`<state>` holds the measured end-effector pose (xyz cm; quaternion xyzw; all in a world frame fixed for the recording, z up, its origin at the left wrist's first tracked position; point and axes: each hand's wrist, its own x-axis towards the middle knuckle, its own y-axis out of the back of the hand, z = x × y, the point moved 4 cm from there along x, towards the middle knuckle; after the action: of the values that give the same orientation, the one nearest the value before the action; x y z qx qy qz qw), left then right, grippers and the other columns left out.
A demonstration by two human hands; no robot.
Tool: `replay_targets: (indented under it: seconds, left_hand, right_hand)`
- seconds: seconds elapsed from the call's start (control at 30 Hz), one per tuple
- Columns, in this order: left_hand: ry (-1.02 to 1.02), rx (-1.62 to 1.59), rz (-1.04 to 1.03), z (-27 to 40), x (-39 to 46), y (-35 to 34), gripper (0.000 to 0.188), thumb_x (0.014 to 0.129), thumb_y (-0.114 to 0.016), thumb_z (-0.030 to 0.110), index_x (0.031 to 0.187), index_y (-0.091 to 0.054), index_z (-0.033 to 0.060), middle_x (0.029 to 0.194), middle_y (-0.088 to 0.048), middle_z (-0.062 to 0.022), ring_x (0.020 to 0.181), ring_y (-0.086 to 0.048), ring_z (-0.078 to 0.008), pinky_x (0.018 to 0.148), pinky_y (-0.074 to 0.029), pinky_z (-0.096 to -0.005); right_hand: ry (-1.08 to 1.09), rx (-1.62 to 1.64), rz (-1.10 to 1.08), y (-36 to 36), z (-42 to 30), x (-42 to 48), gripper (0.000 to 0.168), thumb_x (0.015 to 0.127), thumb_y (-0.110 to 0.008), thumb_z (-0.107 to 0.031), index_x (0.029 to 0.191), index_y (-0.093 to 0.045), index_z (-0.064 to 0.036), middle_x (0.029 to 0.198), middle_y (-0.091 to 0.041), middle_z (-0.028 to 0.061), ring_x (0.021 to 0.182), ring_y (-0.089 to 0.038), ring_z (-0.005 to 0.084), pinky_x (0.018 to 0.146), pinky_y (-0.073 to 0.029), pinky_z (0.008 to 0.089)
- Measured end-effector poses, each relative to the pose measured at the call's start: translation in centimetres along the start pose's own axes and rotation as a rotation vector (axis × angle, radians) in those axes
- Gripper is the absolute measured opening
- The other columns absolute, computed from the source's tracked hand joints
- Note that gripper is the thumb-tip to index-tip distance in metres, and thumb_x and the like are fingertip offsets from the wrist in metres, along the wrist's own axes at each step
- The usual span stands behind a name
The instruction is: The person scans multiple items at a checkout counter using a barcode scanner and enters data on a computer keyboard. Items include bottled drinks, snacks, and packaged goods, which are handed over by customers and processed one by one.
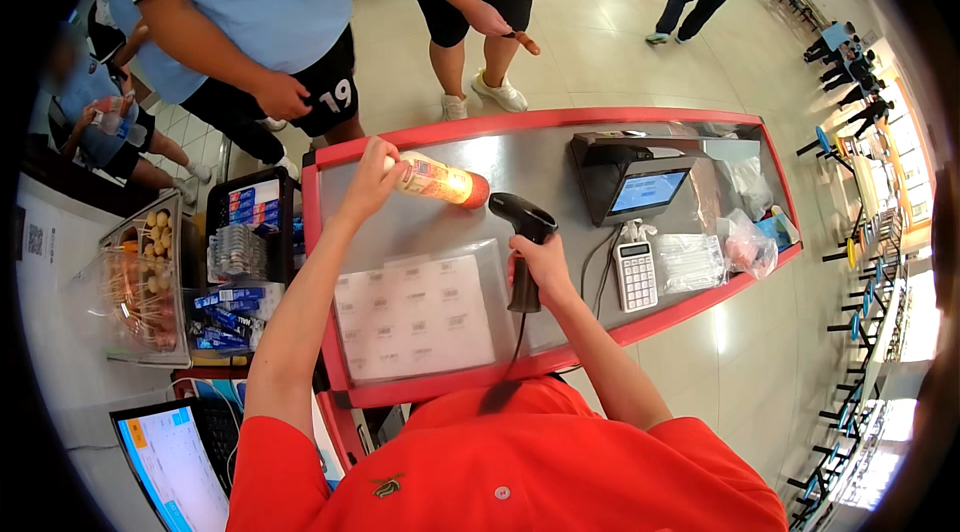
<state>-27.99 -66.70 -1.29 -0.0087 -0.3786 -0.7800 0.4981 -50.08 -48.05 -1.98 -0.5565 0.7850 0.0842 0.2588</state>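
My left hand (375,176) grips the capped end of a plastic drink bottle (442,182), which lies tilted over the metal counter top (352,224). A red glow lights the bottle's far end. In my right hand (544,266) is a black handheld barcode scanner (525,221), its head close to the bottle's lit end. The scanner's cord hangs down toward me. Below the bottle, a sheet of printed barcodes (416,318) lies under clear plastic. A white calculator (636,275) and a black terminal with a lit screen (649,189) are right of the scanner.
Red edging (540,116) frames the counter. Wrapped straws (686,260) and plastic bags (750,247) lie at its right end. At left are a black tray of small packs (255,206), a case of skewered food (154,277) and a laptop (172,457). Several people stand beyond the counter; one holds a skewer.
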Motion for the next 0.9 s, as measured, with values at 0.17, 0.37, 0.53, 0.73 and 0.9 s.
replay_targets:
  seconds: [0.17,0.37,0.53,0.73,0.9]
  left_hand:
    - [0.023,0.0,-0.01,0.7,0.0,0.2,0.019,0.082,-0.056,0.013,0.087,-0.043,0.0012,0.09,-0.042,-0.0146,0.086,-0.046,-0.0302,0.079,-0.038,-0.0334]
    - [-0.053,0.018,-0.075,3.9,3.1,-1.5,0.017,0.081,-0.057,0.01,0.089,-0.043,0.0025,0.092,-0.04,-0.0124,0.087,-0.046,-0.0292,0.079,-0.038,-0.0335]
    - [-0.112,0.082,-0.199,6.1,5.7,-3.8,0.018,0.079,-0.058,0.011,0.089,-0.046,0.0031,0.094,-0.042,-0.0114,0.091,-0.047,-0.0289,0.08,-0.039,-0.0358]
    - [-0.069,0.172,-0.355,11.1,6.1,-6.7,0.023,0.076,-0.061,0.014,0.093,-0.05,0.0031,0.099,-0.044,-0.0107,0.097,-0.048,-0.0283,0.081,-0.042,-0.037]
    - [-0.169,0.211,-0.223,14.0,3.6,-7.3,0.04,0.077,-0.063,0.015,0.114,-0.051,0.0067,0.109,-0.044,-0.0103,0.103,-0.047,-0.0282,0.084,-0.042,-0.0373]
  right_hand:
    - [0.004,-0.059,-0.017,-0.2,-0.2,0.0,0.017,0.077,-0.058,-0.013,0.084,-0.051,0.001,0.054,-0.051,0.0075,0.04,-0.049,0.0155,0.038,-0.043,0.0288]
    - [-0.032,0.035,0.074,3.3,2.1,-0.3,0.024,0.08,-0.058,-0.016,0.098,-0.051,-0.002,0.056,-0.051,0.0066,0.041,-0.05,0.0153,0.039,-0.043,0.0286]
    - [-0.024,0.247,0.055,2.8,1.5,-1.1,0.02,0.079,-0.061,-0.015,0.081,-0.048,0.0,0.056,-0.051,0.007,0.041,-0.05,0.0159,0.038,-0.043,0.0292]
    - [0.232,-0.542,0.304,7.5,6.5,2.1,0.027,0.079,-0.061,-0.02,0.088,-0.049,0.003,0.054,-0.055,0.0084,0.043,-0.054,0.0175,0.041,-0.044,0.031]
    - [0.373,-0.792,0.28,12.2,13.8,2.7,0.038,0.075,-0.065,-0.023,0.095,-0.049,0.005,0.054,-0.057,0.0104,0.044,-0.057,0.021,0.046,-0.046,0.0336]
